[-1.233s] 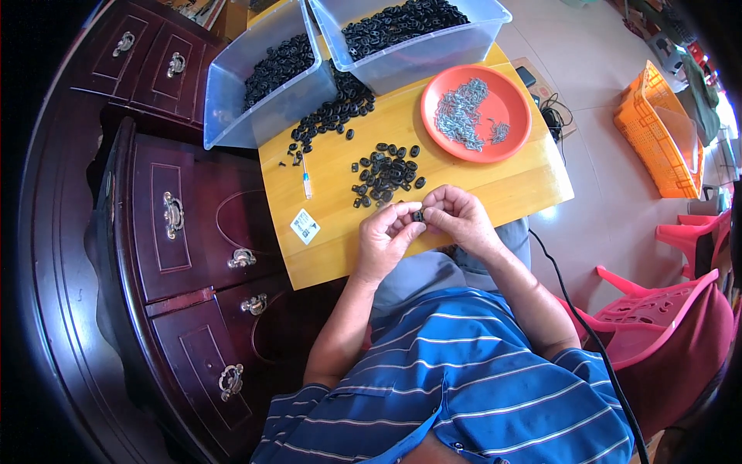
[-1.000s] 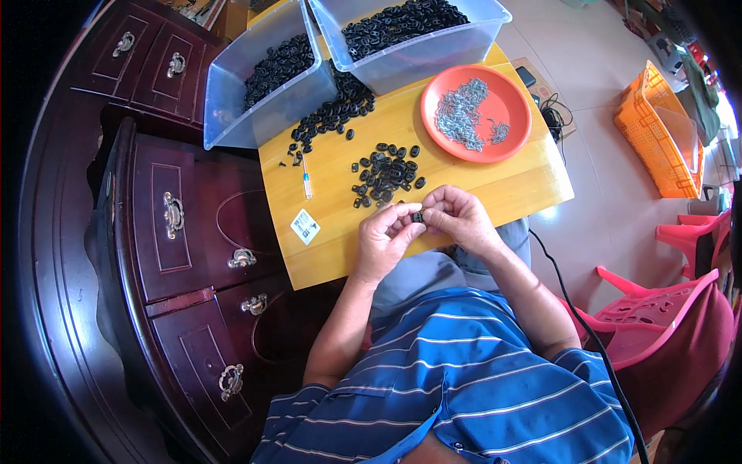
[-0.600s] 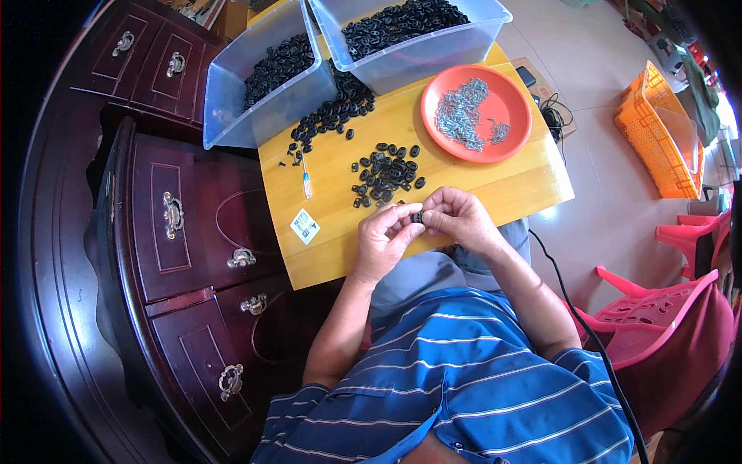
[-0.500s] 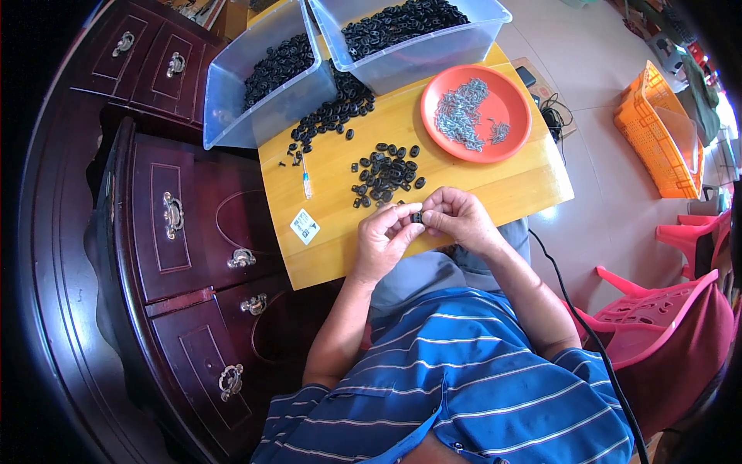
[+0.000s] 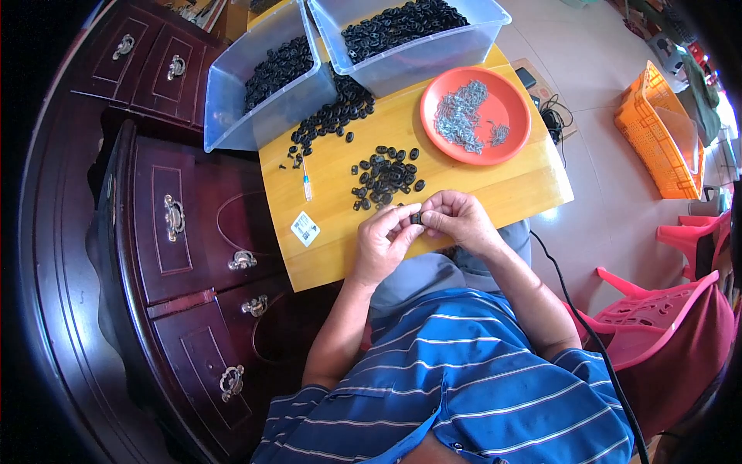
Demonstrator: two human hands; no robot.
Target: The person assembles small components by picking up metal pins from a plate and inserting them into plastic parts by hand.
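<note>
Between my two hands, over the table's near edge, is a small black plastic part [image 5: 416, 219]. My left hand [image 5: 380, 236] pinches it from the left with thumb and fingers. From the other side my right hand [image 5: 457, 218] grips it, thumb and fingertips pressed together. The fingers cover most of the part. Just beyond my hands lies a loose pile of small black oval parts [image 5: 384, 176]. An orange-red plate [image 5: 498, 151] to the far right carries many small silvery screws or pins [image 5: 461, 116].
Two clear plastic bins [image 5: 267, 116] full of black parts stand at the back of the yellow table [image 5: 495, 189]. More parts spill beside them. A white label [image 5: 304, 229] and a thin blue-and-white tool [image 5: 307, 188] lie left. Dark wooden drawers [image 5: 174, 224] border the left; a pink chair [image 5: 649, 309] is right.
Both hands stay almost in place with the black part between them. The rest of the table looks the same apart from a tiny shift of the view.
</note>
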